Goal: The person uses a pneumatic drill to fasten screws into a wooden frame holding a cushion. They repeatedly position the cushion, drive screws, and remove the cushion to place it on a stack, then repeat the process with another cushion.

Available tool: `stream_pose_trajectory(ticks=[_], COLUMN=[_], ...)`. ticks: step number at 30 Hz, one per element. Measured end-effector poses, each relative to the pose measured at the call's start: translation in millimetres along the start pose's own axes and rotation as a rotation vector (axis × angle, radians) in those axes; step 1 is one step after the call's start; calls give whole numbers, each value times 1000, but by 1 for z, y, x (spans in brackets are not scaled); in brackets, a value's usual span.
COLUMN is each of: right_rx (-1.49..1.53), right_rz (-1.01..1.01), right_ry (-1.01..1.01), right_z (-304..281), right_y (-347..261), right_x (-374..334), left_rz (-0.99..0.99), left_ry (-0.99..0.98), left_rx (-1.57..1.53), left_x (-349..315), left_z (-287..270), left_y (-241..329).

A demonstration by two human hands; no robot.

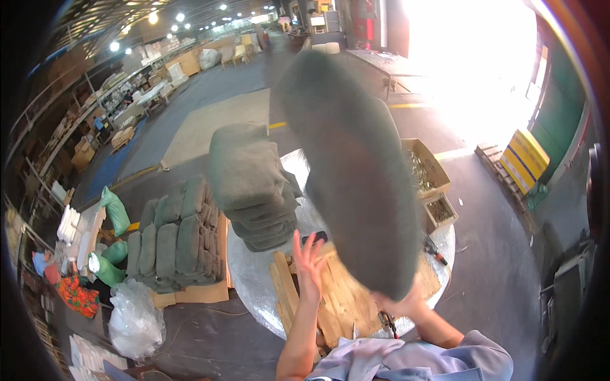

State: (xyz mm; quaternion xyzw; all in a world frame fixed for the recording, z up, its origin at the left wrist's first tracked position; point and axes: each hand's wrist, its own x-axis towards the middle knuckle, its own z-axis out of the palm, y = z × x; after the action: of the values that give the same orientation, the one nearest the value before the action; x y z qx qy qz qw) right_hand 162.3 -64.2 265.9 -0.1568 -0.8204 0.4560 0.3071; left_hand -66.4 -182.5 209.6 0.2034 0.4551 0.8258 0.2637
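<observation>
A long grey-green cushion (356, 171), blurred by motion, stands raised and tilted in front of me. My right hand (403, 301) grips its lower end, with some fingers hidden by the fabric. To the left of the cushion, my left hand (309, 267) is up with fingers spread and nothing in it. Below both hands lie wooden boards (346, 298) on a round table (254, 301) wrapped in shiny film. A tall stack of similar cushions (248, 171) rises at the table's far left, beyond my left hand.
Two boxes of small metal parts, a larger carton (438, 184) and a smaller one (452, 214), sit at the table's right. A hand tool (435, 251) lies nearby. More piled cushions (168, 238) and a clear plastic bag (135, 324) are left. A pallet (502, 174) stands right.
</observation>
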Motion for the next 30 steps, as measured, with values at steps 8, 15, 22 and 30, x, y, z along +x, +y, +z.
stream_pose_trajectory(ticks=[8,15,22,30], right_rx=[-78,925,1343,1451], right_rz=[-327,511,722,608], right_ry=[-222,105,617,759], right_z=[9,-17,16,11], right_y=[-23,76,122,165], right_x=[-40,-24,-41,-139], left_rz=[-524,-829,-1033,-1087], left_ry=[-202,-279,-246,-178], left_rx=[-379,-416,-406,-442], left_x=[-24,-83,-113,-103], left_z=[25,19,-3,-11], left_y=[-25,-81,-110,-151])
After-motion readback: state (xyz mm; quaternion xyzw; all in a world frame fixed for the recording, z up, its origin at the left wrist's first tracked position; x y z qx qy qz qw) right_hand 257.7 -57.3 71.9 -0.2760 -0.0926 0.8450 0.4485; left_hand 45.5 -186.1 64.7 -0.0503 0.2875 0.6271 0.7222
